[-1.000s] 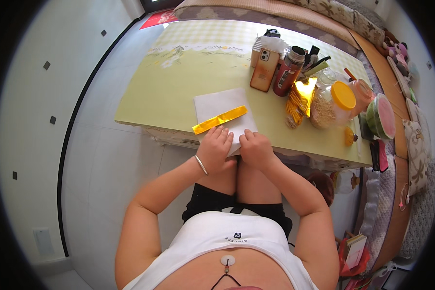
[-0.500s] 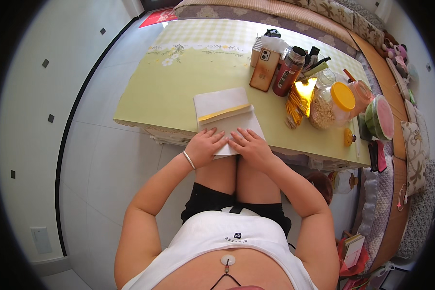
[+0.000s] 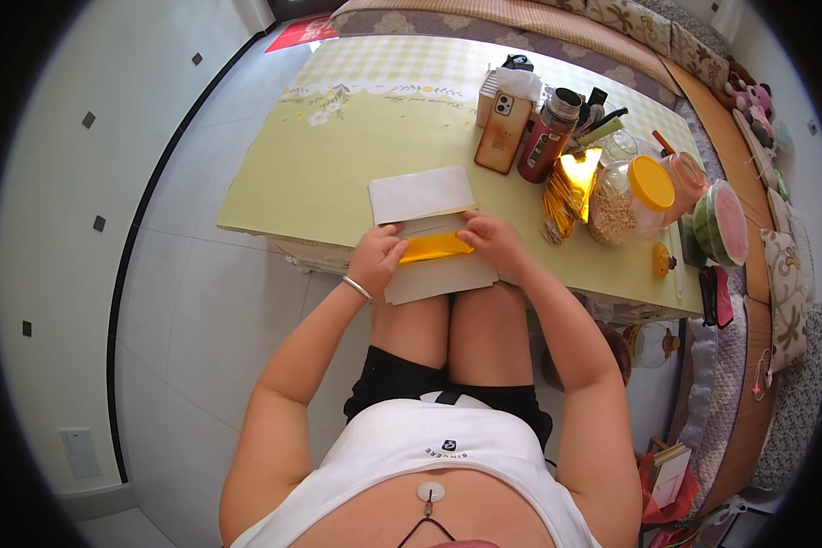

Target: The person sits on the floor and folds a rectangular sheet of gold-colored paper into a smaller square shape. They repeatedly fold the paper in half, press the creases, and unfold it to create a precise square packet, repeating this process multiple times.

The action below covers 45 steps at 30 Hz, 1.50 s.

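Observation:
Between my two hands a strip of gold foil paper (image 3: pixel 437 247) lies across the table's near edge, its shiny side showing. My left hand (image 3: pixel 377 260) is closed on the strip's left end, thumb against fingers. At the other end my right hand (image 3: pixel 493 240) pinches it the same way. Beneath the strip, a pale sheet (image 3: pixel 443 279) reaches past the table edge over my thighs. A white rectangular sheet (image 3: pixel 420 194) lies flat just beyond my fingers. How these sheets join or overlap is partly hidden by my hands.
On the right stand a phone (image 3: pixel 502 132), a red flask (image 3: pixel 548 135), a yellow-lidded jar (image 3: pixel 612 205) and a cut watermelon (image 3: pixel 721 222). Beside the jar is a bundle of gold foil packets (image 3: pixel 568 196). The table (image 3: pixel 292 173) has a green cloth.
My hands were lying flat on the pale sheet near the edge. They have moved forward and now grip the gold strip, which shows wider and has come nearer to me.

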### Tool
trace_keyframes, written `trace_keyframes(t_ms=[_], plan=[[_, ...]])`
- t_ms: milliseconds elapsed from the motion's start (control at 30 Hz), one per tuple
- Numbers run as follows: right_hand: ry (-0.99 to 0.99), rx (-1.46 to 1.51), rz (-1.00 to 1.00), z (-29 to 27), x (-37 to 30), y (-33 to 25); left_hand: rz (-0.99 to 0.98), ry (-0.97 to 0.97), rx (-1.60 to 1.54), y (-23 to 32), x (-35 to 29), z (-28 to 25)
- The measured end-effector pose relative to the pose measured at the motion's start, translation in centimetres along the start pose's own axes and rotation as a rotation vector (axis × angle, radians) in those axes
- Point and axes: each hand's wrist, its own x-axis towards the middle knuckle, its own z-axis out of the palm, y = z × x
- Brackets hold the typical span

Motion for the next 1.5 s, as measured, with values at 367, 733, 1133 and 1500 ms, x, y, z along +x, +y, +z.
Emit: trace_keyframes(t_ms=[367, 733, 1133, 1500], plan=[[0.256, -0.316, 0.345, 2.0, 3.4, 0.1, -0.113, 0.296, 0.426, 0.0, 2.2, 2.2], [0.314, -0.398, 0.326, 2.6, 3.4, 0.2, 0.311, -0.122, 0.559, 2.3, 0.7, 4.6], [0.349, -0.493, 0.299, 3.1, 3.3, -0.1, 0.183, -0.197, 0.709, 3.3, -0.1, 5.3], [-0.103, -0.698, -0.148, 2.2, -3.3, 0.7, 0.139, -0.252, 0.728, -0.3, -1.8, 2.1]])
